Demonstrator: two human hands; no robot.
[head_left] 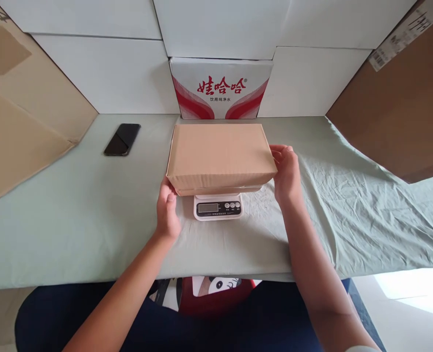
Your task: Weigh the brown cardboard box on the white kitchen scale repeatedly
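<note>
A closed brown cardboard box (221, 149) sits over a small white digital scale (218, 216), whose front panel with display and buttons sticks out below it. The box hides the rest of the scale, so I cannot tell whether its full weight rests there. My left hand (168, 210) grips the box's front left corner, thumb in front and fingers partly hidden behind the side. My right hand (286, 171) holds the right side, its fingers curled against the end face. The scale's display shows no readable digits.
A black phone (123, 140) lies on the green cloth (91, 205) to the left. Behind the box stands a white and red carton (221, 88) against white panels (102, 73). Large cardboard sheets flank the table, one left (29, 107) and one right (403, 107).
</note>
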